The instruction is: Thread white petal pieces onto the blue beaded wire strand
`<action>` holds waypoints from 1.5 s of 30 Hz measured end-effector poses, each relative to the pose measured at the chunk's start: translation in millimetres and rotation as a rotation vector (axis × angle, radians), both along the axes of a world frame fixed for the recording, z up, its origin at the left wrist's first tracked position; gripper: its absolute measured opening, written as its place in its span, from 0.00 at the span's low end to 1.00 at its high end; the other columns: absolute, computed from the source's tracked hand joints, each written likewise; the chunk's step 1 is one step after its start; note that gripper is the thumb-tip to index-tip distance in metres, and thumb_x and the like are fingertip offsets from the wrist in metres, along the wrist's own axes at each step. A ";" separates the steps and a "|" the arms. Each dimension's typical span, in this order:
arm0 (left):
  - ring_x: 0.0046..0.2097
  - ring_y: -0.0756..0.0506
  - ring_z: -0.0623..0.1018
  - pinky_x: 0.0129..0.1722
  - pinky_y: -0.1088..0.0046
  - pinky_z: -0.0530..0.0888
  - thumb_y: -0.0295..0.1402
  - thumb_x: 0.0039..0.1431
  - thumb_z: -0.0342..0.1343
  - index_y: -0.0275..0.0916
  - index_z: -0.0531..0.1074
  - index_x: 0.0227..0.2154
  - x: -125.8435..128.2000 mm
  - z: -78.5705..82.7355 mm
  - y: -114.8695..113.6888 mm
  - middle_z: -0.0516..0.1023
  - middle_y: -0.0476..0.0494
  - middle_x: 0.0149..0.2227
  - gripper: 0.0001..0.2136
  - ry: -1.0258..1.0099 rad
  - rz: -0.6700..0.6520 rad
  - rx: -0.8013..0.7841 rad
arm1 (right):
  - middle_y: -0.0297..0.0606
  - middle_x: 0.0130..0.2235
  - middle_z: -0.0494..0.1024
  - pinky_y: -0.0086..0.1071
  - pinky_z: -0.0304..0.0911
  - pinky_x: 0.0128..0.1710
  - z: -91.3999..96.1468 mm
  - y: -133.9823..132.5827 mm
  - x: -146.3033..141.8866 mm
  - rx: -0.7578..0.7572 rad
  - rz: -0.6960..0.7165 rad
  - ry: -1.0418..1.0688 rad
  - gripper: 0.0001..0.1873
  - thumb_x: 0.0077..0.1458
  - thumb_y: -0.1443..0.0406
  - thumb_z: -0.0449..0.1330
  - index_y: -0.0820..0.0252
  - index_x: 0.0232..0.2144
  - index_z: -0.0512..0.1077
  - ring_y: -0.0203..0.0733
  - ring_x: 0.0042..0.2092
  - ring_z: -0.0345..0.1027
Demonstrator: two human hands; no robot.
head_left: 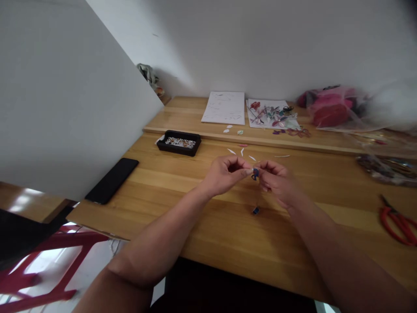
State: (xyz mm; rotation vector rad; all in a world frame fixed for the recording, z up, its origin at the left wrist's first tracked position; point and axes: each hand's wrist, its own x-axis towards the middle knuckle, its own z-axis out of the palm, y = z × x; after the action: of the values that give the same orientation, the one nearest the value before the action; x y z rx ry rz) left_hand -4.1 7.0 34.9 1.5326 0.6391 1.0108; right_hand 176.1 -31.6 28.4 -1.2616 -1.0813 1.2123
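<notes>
Both hands meet above the middle of a wooden table (182, 208). My left hand (224, 174) and my right hand (276, 180) pinch a small blue piece (256, 174) between their fingertips. Fingers of both hands are curled closed. A second small blue piece (256, 211) lies on the table just below the hands.
A black tray of beads (179, 142) sits at the back left, a black phone (112, 179) near the left edge. Two paper sheets (224, 107) with small colourful pieces (273, 115) lie on a raised shelf. Red scissors (395, 219) rest at right, plastic bags (329, 106) behind.
</notes>
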 end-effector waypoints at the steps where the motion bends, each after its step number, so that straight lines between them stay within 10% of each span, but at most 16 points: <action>1: 0.30 0.52 0.73 0.32 0.74 0.70 0.39 0.55 0.67 0.35 0.76 0.30 0.4 -0.9 0.9 0.79 0.45 0.30 0.11 -0.030 0.002 -0.018 | 0.27 0.25 0.68 0.28 0.47 0.18 -0.7 -1.0 -2.1 -0.019 0.021 0.033 0.16 0.41 0.57 0.73 0.57 0.25 0.72 0.27 0.20 0.50; 13: 0.30 0.51 0.76 0.32 0.74 0.72 0.32 0.56 0.63 0.36 0.76 0.29 2.9 -8.6 8.1 0.80 0.46 0.29 0.05 0.089 0.316 0.094 | 0.29 0.22 0.66 0.30 0.49 0.22 10.3 -12.0 -4.2 0.126 0.143 -0.305 0.11 0.53 0.57 0.67 0.57 0.25 0.73 0.31 0.22 0.54; 26: 0.30 0.52 0.73 0.32 0.75 0.69 0.28 0.56 0.60 0.36 0.78 0.30 1.4 -0.2 -4.5 0.80 0.47 0.29 0.03 0.301 0.080 0.212 | 0.28 0.21 0.63 0.31 0.45 0.23 19.8 -15.9 3.7 0.352 -0.018 -0.526 0.06 0.59 0.61 0.64 0.56 0.31 0.76 0.32 0.23 0.49; 45: 0.34 0.50 0.76 0.39 0.71 0.74 0.41 0.52 0.68 0.36 0.76 0.30 -0.2 -0.6 2.6 0.80 0.44 0.32 0.13 -0.075 -0.010 -0.129 | 0.25 0.21 0.65 0.29 0.57 0.20 -2.0 -5.4 -4.8 -0.093 0.126 0.059 0.18 0.43 0.56 0.73 0.56 0.25 0.69 0.29 0.20 0.55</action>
State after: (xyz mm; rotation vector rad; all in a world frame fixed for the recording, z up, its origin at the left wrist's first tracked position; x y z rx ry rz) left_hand -4.3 9.6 34.4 1.3780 0.6311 0.9964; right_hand 171.3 -37.0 26.5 -1.2351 -1.0848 1.4009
